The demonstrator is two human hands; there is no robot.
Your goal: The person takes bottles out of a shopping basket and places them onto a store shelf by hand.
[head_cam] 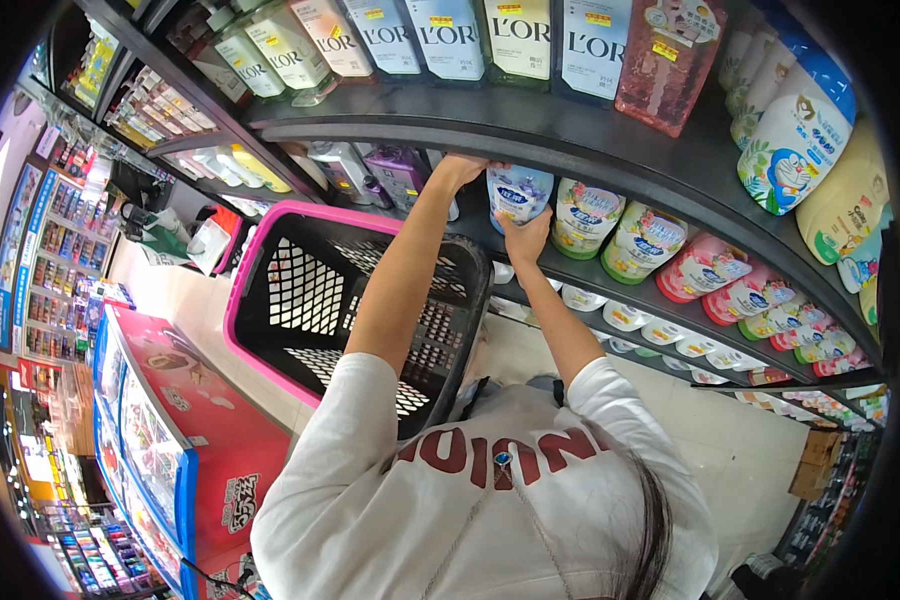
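My right hand (526,234) holds a light blue pump-style or capped bottle (520,187) low on its body, thumb across the front. The bottle stands upright at the front of a dark shelf, and its top is hidden under the shelf above. At the bottle's upper left is my left hand (466,169), its fingers partly covered by the upper shelf's edge. Whether those fingers touch the bottle cannot be told. Green-based bottles (588,217) stand just right of it, and a purple bottle (397,174) is to the left.
Below my left arm sits a black plastic shopping basket with a pink rim (232,300). The upper shelf (450,112) carries several large L'OR bottles (444,37). Pink bottles (701,266) continue to the right. A red chest freezer (202,375) stands at left, cardboard boxes (816,463) at far right.
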